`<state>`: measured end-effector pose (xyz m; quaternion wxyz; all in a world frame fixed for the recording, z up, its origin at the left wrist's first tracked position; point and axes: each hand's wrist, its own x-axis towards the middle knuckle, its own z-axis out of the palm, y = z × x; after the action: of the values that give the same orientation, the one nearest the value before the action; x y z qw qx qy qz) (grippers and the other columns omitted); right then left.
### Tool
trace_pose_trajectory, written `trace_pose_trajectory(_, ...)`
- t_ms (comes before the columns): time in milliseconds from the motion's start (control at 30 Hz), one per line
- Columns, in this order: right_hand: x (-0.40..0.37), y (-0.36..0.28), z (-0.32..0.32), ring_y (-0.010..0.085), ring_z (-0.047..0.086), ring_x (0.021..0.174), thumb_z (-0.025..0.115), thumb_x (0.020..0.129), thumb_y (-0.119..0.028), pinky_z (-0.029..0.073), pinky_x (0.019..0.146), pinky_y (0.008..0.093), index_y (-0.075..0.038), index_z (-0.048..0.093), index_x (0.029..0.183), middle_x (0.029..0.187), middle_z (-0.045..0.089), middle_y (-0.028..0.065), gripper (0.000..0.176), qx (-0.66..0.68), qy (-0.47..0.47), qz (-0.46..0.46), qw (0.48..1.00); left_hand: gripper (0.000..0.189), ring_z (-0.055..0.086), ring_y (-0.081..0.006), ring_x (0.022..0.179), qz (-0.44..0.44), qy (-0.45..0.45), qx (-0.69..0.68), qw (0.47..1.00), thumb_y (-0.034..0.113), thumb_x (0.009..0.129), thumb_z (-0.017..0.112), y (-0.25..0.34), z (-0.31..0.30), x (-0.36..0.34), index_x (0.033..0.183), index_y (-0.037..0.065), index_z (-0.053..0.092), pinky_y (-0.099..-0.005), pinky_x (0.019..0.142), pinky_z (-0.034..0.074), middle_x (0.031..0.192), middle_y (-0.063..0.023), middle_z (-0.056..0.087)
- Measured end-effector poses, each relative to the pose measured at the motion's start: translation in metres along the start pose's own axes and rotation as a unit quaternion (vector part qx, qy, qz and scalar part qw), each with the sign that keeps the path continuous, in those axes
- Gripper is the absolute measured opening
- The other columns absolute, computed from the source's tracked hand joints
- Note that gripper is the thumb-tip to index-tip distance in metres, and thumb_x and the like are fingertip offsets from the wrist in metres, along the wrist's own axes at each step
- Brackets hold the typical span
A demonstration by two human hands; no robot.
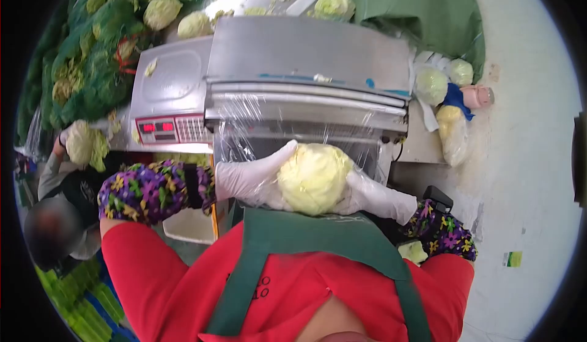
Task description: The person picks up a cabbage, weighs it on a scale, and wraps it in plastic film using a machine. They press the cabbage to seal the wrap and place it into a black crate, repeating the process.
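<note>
A pale yellow-green cabbage [313, 180] is held in front of my apron between both white-gloved hands. My left hand [260, 176] grips its left side, the thumb lying along the upper edge. On the other side my right hand [374, 196] is closed around it, with the fingertips hidden beneath. Clear plastic film [244, 137] stretches from the wrapping machine [306, 55] toward the cabbage and wrinkles around my hands. How far the film goes under the cabbage cannot be seen.
Left of the machine stands a scale [173, 76] with a red display. Green net sacks [92, 67] of cabbages are piled beyond it. A co-worker's hand [60, 146] holds another cabbage [81, 143] at left. Two cabbages [431, 86] and a pink cup [477, 96] lie at right.
</note>
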<state>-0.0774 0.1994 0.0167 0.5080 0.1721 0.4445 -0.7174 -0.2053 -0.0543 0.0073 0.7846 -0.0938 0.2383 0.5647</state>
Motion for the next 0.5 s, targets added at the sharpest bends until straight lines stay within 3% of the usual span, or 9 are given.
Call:
trace_pose_trajectory(100,0.01,0.023,-0.003,0.0241,0.047,0.13,0.041,0.089,-0.073,0.04,0.105,0.0408,-0.021,0.007,0.154,0.148,0.04,0.0131,0.09,0.071,0.035,-0.031,0.996,0.077,0.05,-0.0255,0.126,0.021,-0.02,-0.036,0.999,0.068,0.096,0.025,-0.019,-0.01,0.006,0.151,0.016,0.026,-0.039,0.107,0.039,0.148,-0.0104,0.041)
trace_pose_trajectory(167,0.01,0.027,-0.004,0.0256,0.053,0.124,0.037,0.092,-0.07,0.042,0.104,0.0385,-0.022,0.013,0.153,0.142,0.047,0.0146,0.082,0.084,0.062,-0.002,0.995,0.071,0.052,-0.0236,0.121,0.068,0.02,-0.03,0.997,0.064,0.097,0.03,-0.028,-0.019,0.008,0.149,0.015,0.031,-0.0365,0.103,0.043,0.142,-0.0094,0.047)
trace_pose_trajectory(200,0.016,0.036,-0.007,0.0271,0.056,0.119,0.034,0.095,-0.066,0.043,0.103,0.0362,-0.017,0.023,0.151,0.135,0.053,0.016,0.075,0.135,0.064,0.003,0.989,0.069,0.053,-0.023,0.121,0.077,0.005,-0.065,0.995,0.06,0.098,0.037,-0.036,-0.031,0.012,0.148,0.012,0.033,-0.0327,0.097,0.048,0.14,-0.0101,0.048)
trace_pose_trajectory(233,0.016,0.043,-0.01,0.0271,0.056,0.119,0.034,0.095,-0.066,0.043,0.103,0.0362,-0.017,0.023,0.151,0.135,0.053,0.016,0.075,0.136,0.067,-0.002,0.988,0.069,0.053,-0.023,0.121,0.074,0.004,-0.06,0.995,0.06,0.098,0.037,-0.043,-0.041,0.007,0.148,0.012,0.033,-0.0327,0.097,0.048,0.14,-0.0101,0.048)
trace_pose_trajectory(300,0.012,0.055,-0.015,0.0268,0.057,0.119,0.032,0.098,-0.062,0.045,0.101,0.0353,-0.008,0.034,0.146,0.129,0.056,0.0181,0.072,0.14,0.08,-0.02,0.987,0.061,0.059,-0.0176,0.11,0.085,0.149,0.1,0.98,0.05,0.098,0.05,-0.049,-0.031,-0.014,0.14,0.006,0.046,-0.0279,0.088,0.051,0.128,-0.0096,0.058)
trace_pose_trajectory(367,0.001,0.069,-0.021,0.0262,0.058,0.117,0.032,0.1,-0.058,0.045,0.101,0.0354,-0.004,0.038,0.142,0.127,0.057,0.019,0.069,0.195,0.087,-0.06,0.975,0.046,0.061,-0.0118,0.097,0.102,0.285,0.276,0.912,0.037,0.096,0.06,-0.066,-0.026,-0.037,0.124,0.0,0.061,-0.0241,0.083,0.05,0.11,-0.0068,0.067)
trace_pose_trajectory(433,-0.009,0.078,-0.013,0.0256,0.059,0.116,0.031,0.101,-0.054,0.046,0.1,0.0356,0.0,0.042,0.139,0.125,0.058,0.0199,0.066,0.247,0.093,-0.097,0.96,0.033,0.061,-0.0081,0.09,0.149,0.385,0.387,0.824,0.028,0.096,0.061,-0.086,-0.021,-0.052,0.108,-0.002,0.069,-0.0235,0.081,0.049,0.096,-0.0033,0.069)
trace_pose_trajectory(467,-0.014,0.08,-0.001,0.0255,0.058,0.117,0.033,0.102,-0.048,0.046,0.101,0.0358,0.003,0.043,0.137,0.124,0.059,0.0203,0.062,0.203,0.159,-0.113,0.96,0.032,0.063,-0.0105,0.086,0.236,0.412,0.413,0.777,0.025,0.098,0.058,-0.104,-0.036,-0.051,0.106,-0.004,0.066,-0.0256,0.08,0.049,0.094,-0.0095,0.069)
trace_pose_trajectory(500,-0.018,0.084,0.01,0.0254,0.058,0.117,0.035,0.103,-0.042,0.045,0.102,0.036,0.005,0.044,0.136,0.123,0.059,0.0208,0.058,0.157,0.223,-0.128,0.954,0.032,0.063,-0.0105,0.086,0.236,0.411,0.414,0.777,0.025,0.098,0.058,-0.11,-0.034,-0.051,0.106,-0.004,0.066,-0.0256,0.08,0.049,0.094,-0.0095,0.069)
